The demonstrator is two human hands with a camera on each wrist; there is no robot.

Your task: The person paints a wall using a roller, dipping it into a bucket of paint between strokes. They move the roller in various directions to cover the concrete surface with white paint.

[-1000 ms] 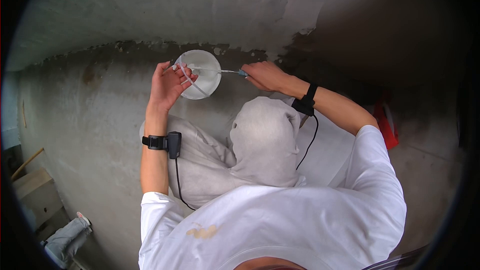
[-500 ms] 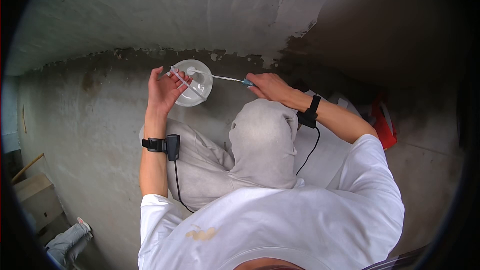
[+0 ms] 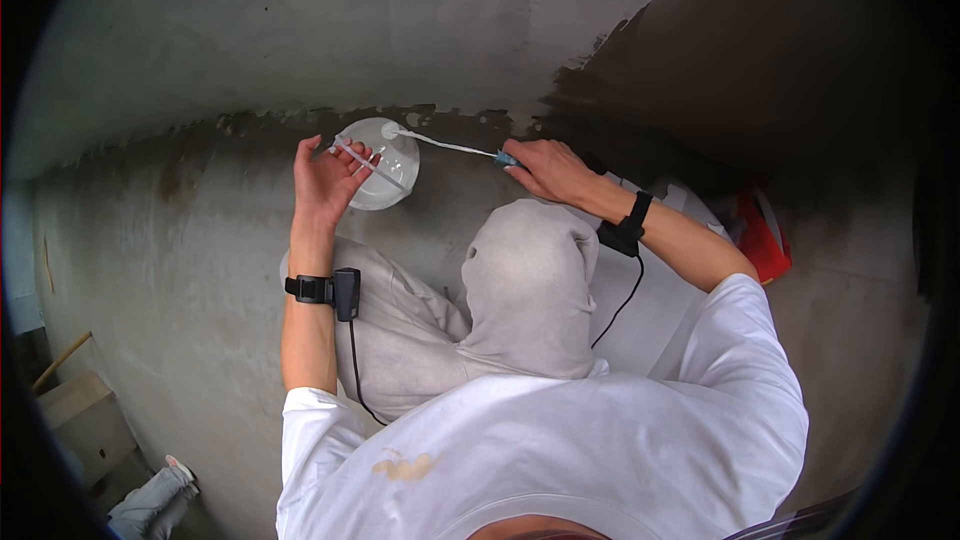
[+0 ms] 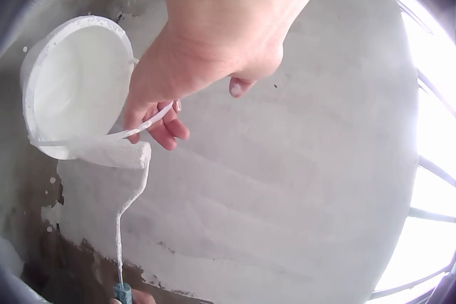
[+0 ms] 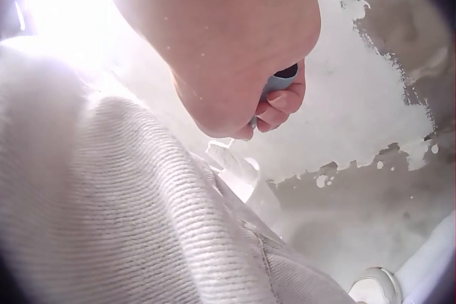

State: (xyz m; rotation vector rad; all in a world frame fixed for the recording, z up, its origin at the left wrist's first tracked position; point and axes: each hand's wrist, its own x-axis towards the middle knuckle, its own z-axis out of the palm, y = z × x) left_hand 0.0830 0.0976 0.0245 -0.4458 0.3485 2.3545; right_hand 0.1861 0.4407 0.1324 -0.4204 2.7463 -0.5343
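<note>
A white bucket [image 3: 372,199] of whitish paint hangs in front of the person, close to the wall's foot. The left hand [image 3: 333,185] holds its white bail handle [image 4: 114,135] with curled fingers, the thumb standing apart. In the right hand [image 3: 548,170] is a paint roller, gripped by its blue handle [image 5: 279,84]. The roller's bent, paint-coated rod [image 4: 119,236] reaches left toward the bucket. Its white roller sleeve [image 4: 132,154] overlaps the bucket rim in the left wrist view; in the head view, it appears at the bucket's far side.
Ahead rises a wall [image 3: 400,40] with a pale coating, its ragged edge meeting darker bare patches. The person's bent knee [image 3: 530,250] sits between the arms. A red object [image 3: 765,240] lies at right; a wooden box [image 3: 85,420] and another person's leg [image 3: 150,500] are at lower left.
The roller sleeve has shifted from inside the bucket to its far rim. The right hand has moved slightly right and down, while the bucket has swung a little left.
</note>
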